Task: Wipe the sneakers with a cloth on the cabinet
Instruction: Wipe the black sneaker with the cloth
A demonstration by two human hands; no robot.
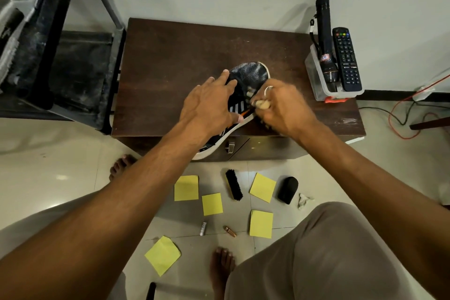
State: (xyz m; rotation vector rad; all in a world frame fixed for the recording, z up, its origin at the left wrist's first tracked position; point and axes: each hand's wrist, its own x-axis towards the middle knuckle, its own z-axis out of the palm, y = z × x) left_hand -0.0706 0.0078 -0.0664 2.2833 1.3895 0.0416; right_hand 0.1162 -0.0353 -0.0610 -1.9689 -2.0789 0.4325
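cabinet (170, 68): dark wood top, matt, scuffed at front right corner | sneaker (250, 73): woven mesh upper, smooth white rubbery sole | cloth (263, 104): pale, soft, crumpled | tub (314, 80), right edge: clear plastic | handle (230, 147), front: shiny metal | floor (60, 165): glossy tile | notes (186, 187): matt yellow paper

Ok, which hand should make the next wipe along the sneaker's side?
Right. The right hand grips the cloth against the side of the sneaker, while the left hand lies spread over the upper, probably steadying it on the cabinet.

Bare cabinet top (175, 61) left; plastic bin (316, 80) probably blocking right.
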